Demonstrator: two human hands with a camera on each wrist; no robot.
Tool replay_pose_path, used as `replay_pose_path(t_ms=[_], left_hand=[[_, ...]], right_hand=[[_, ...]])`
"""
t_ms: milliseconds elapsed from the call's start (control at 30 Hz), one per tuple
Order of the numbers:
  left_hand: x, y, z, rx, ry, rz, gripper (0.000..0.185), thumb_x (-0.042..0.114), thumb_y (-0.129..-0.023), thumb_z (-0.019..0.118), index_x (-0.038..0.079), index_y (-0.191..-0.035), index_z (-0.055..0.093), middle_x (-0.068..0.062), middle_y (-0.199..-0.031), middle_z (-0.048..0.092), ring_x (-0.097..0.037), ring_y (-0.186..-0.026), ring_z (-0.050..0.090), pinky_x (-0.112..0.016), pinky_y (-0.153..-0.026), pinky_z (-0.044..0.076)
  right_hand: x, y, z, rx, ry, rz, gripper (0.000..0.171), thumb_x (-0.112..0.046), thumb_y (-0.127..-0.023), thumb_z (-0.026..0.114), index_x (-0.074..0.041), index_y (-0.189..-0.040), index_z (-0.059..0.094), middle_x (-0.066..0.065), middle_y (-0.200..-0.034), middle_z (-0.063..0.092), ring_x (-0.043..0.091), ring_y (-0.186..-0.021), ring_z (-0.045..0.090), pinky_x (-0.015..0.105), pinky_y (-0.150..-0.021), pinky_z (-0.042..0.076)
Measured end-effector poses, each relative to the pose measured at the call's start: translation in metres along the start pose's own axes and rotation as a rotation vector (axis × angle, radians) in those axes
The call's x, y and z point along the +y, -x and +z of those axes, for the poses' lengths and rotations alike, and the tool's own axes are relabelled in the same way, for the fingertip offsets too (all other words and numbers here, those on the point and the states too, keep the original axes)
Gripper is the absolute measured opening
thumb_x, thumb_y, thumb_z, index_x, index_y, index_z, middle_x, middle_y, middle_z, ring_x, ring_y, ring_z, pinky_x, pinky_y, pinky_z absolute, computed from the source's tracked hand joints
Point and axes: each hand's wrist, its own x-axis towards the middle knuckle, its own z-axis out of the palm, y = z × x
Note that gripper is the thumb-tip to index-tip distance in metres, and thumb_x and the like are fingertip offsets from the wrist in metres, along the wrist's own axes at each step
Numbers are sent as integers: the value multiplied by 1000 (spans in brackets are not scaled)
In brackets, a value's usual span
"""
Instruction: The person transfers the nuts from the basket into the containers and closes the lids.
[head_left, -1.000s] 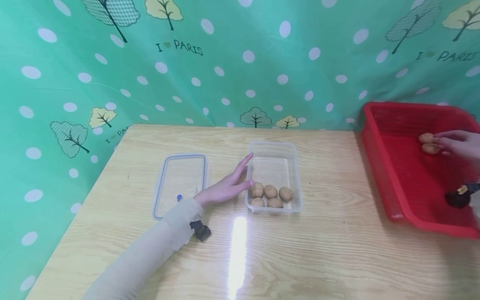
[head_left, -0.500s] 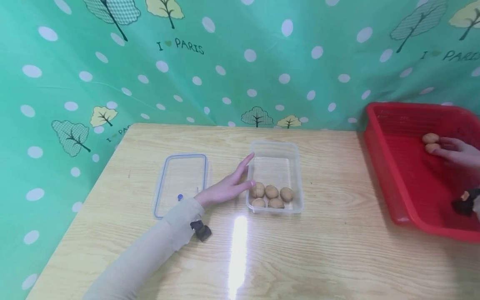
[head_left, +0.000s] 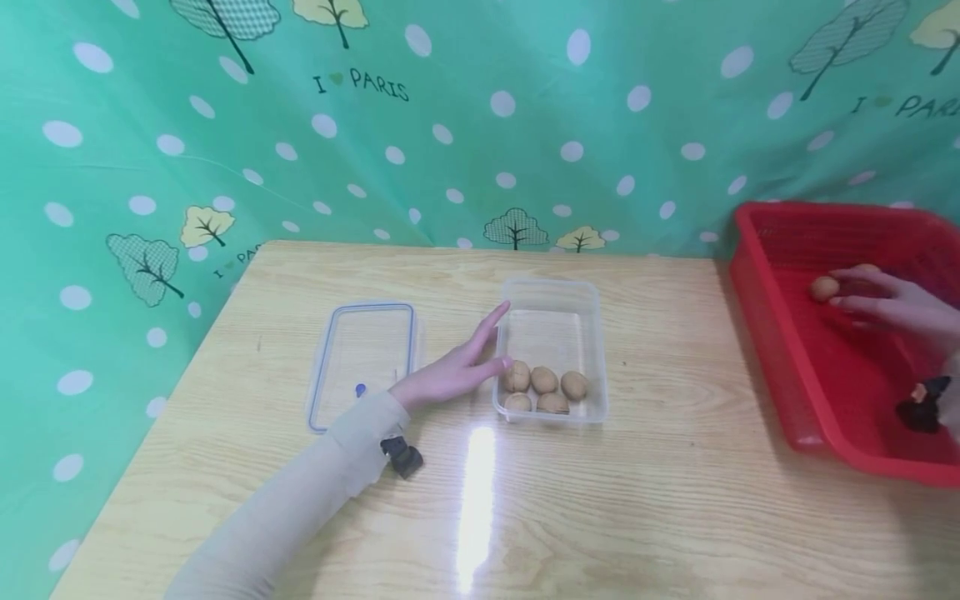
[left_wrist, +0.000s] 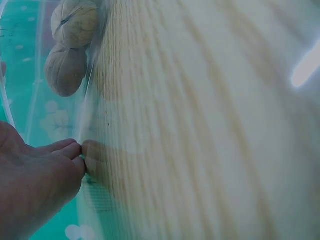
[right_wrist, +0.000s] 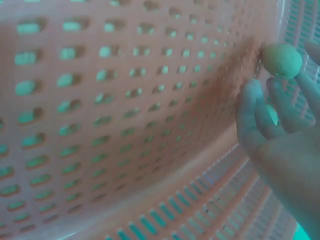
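A clear plastic container (head_left: 552, 288) stands mid-table with several walnuts (head_left: 543, 381) at its near end. My left hand (head_left: 495, 340) lies flat beside its left wall, fingers straight and thumb against the wall. In the left wrist view, the fingertips (left_wrist: 75, 152) touch the clear wall, and two walnuts (left_wrist: 74, 22) show through it. My right hand (head_left: 836, 289) is inside the red basket (head_left: 780, 358) at the right and pinches a walnut (head_left: 823, 288) at its fingertips. That walnut (right_wrist: 282, 60) shows against the basket's mesh wall. Another walnut (head_left: 867, 268) peeks out behind the fingers.
The container's blue-rimmed lid (head_left: 363, 362) lies flat on the wooden table (head_left: 637, 500), left of my left hand. A green dotted curtain (head_left: 480, 150) hangs behind the table. Bare wood stretches between the container and the basket.
My right hand closed its fingertips on one walnut in the basket and drew it leftward, away from the other. The left hand has stayed against the container.
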Motion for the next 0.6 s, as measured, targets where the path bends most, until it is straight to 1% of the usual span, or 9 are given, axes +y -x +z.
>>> replay_pose_path(t_ms=[33,67,133,200,233,333,367,567,600], left_hand=[[0,0,0,0,1,0,79,34,-100,49,36,-154,-8,-1,-161,-5,-28,-144,14,-46,-114,16],[0,0,0,0,0,2,79,34,-100,49,36,-154,-9,0,-161,-6,-28,-144,13,-47,-114,16],[0,0,0,1,0,3,79,34,-100,49,36,-154,-8,1,-161,-6,-28,-144,13,-47,-114,16],[-1,1,-1,1,5,2,78,34,-101,49,37,-154,-8,2,-160,-6,-27,-144,13,-47,-114,16],[-1,1,-1,0,8,1,78,35,-101,49,38,-154,-8,3,-160,-6,-27,-144,13,-47,-114,16],[-1,1,0,-2,13,4,78,35,-101,49,38,-154,-8,3,-160,-6,-26,-144,13,-48,-114,16],[-1,1,0,-2,14,6,78,35,-101,49,38,-154,-8,3,-160,-6,-26,-144,13,-48,-114,17],[1,1,0,-8,14,6,78,31,-102,48,33,-154,-9,1,-160,-6,-29,-144,12,-50,-113,19],[2,2,0,-9,16,4,78,30,-102,48,30,-155,-9,-1,-160,-6,-30,-144,12,-50,-113,19]], right_hand=[[-3,-3,2,23,33,71,44,-1,-96,56,-36,-122,56,-26,-111,46,-14,-91,48,9,-66,49],[-5,-6,3,27,72,95,42,-4,-96,57,-36,-122,55,-27,-109,47,-14,-90,48,9,-66,49],[-7,-11,7,20,120,108,37,-9,-96,58,-29,-127,57,-31,-104,46,-15,-87,47,9,-66,48],[-9,-17,10,14,121,116,34,-12,-96,60,-28,-125,60,-34,-98,49,-14,-83,51,11,-65,49],[-9,-20,12,14,119,143,30,-16,-97,60,-37,-119,59,-36,-94,51,-13,-80,53,11,-64,49],[-10,-24,14,-26,103,170,33,-15,-97,58,-44,-113,59,-29,-89,58,-9,-78,57,12,-65,48],[-10,-24,14,-34,95,187,35,-15,-97,60,-48,-106,57,-27,-88,60,-7,-78,58,12,-65,48],[-11,-24,15,-63,145,205,26,-17,-96,60,-36,-112,62,-24,-89,63,-9,-79,57,9,-67,45],[-11,-24,16,-52,153,197,27,-16,-96,60,-39,-110,62,-24,-88,62,-9,-78,57,10,-66,46]])
